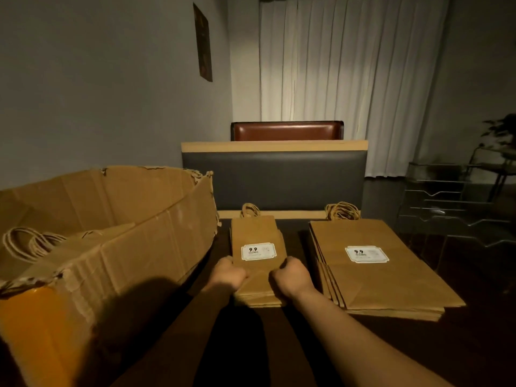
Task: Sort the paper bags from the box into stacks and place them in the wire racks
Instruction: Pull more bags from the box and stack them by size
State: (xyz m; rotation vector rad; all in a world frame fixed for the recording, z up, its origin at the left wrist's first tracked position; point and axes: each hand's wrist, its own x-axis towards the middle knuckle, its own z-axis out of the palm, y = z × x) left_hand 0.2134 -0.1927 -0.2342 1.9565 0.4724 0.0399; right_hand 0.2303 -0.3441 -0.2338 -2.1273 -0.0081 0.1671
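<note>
Small flat brown kraft-paper bags point(258, 258) sit stacked on the dark table point(474, 344), between the torn cardboard box point(111, 247) and a larger bag stack point(377, 263). Your left hand point(227, 273) and right hand point(291, 276) grip its near side edges, fingers curled. Expect light, slippery sheets; keep the stack squeezed at both edges.

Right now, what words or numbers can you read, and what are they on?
"9.9": white label on the small bag stack, gripped by the left hand and right hand.
"9.9": white label on the large bag stack.
Smaller print under both numbers: too blurred to read.
Wall poster: too dark to read.
</note>
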